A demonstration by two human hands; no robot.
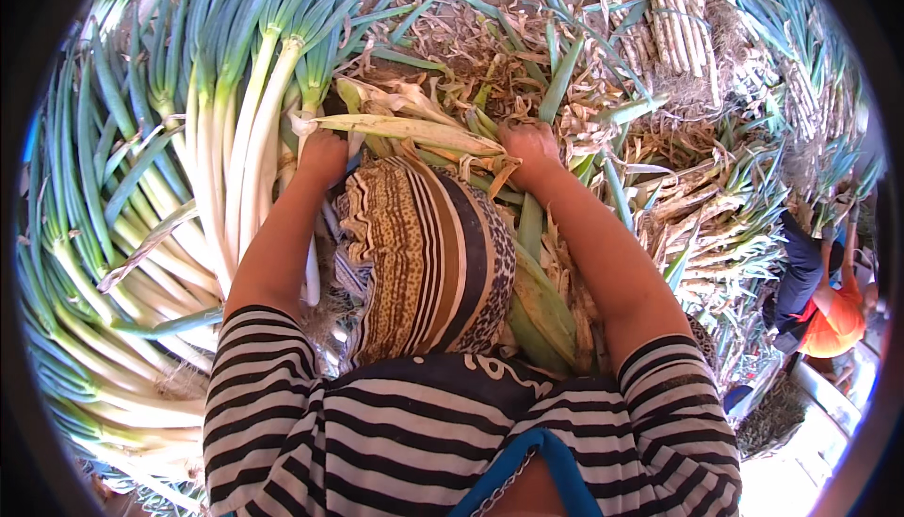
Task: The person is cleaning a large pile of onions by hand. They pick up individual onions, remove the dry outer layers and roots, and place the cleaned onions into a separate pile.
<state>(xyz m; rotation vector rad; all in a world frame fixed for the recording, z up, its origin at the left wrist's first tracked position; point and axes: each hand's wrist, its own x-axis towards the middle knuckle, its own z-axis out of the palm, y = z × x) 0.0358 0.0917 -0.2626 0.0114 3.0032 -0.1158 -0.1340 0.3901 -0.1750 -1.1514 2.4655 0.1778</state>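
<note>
My left hand [325, 157] is closed around the pale shaft of a large green onion [311, 104], beside the edge of my patterned skirt [431, 256]. From that onion a yellowed outer leaf [417, 130] stretches across to my right hand [531, 153]. That hand is bent into a fist at the leaf's far end, among withered leaves; its fingertips are hidden. Just left of my left arm, long white-stemmed onions [244, 143] lean with their green tops away from me. Stripped green leaves [540, 298] lie against my skirt on the right.
A broad heap of green onions [134, 234] curves around my left side. Dry peelings [459, 44] litter the ground ahead. Untrimmed onions [706, 213] lie to the right, with a bundle [678, 22] farther off. Another person in orange [837, 319] is at the far right.
</note>
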